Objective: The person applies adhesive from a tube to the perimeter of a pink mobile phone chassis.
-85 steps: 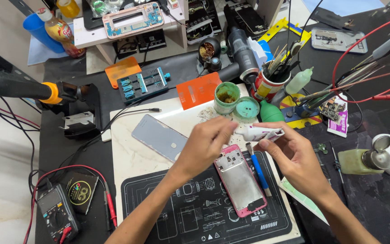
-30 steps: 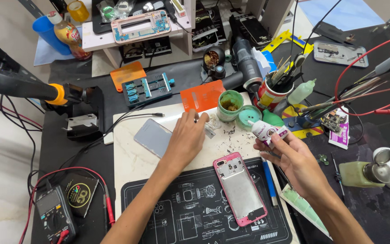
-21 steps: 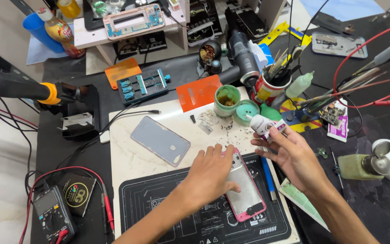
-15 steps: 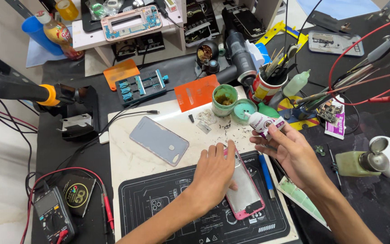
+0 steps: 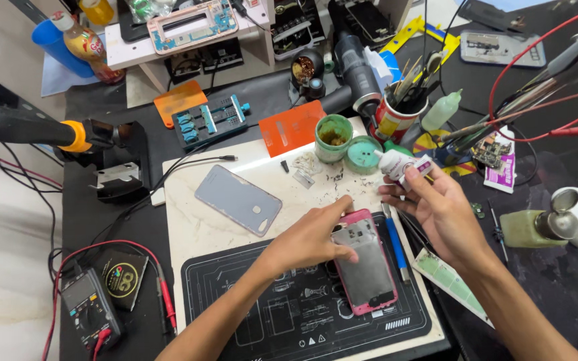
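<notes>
My left hand (image 5: pixel 312 237) rests on the pink phone (image 5: pixel 366 263), fingers curled over its far left corner and edge, pressing it down on the black mat (image 5: pixel 249 314). The phone lies open, back up, its bare metal inside showing, near the middle of the bench. My right hand (image 5: pixel 439 207) hovers just right of the phone's far end, fingers closed around a small white tube (image 5: pixel 403 165) that points left and away from me. A blue pen (image 5: pixel 394 242) lies along the phone's right side. Left of my hands a grey cover (image 5: pixel 238 199) lies flat on the pale board (image 5: pixel 188 227). Beyond the tube stand a green pot (image 5: pixel 333 137) and its lid (image 5: pixel 364 154), and a cup of tools (image 5: pixel 396 120). A multimeter (image 5: pixel 88 311) sits near left.
</notes>
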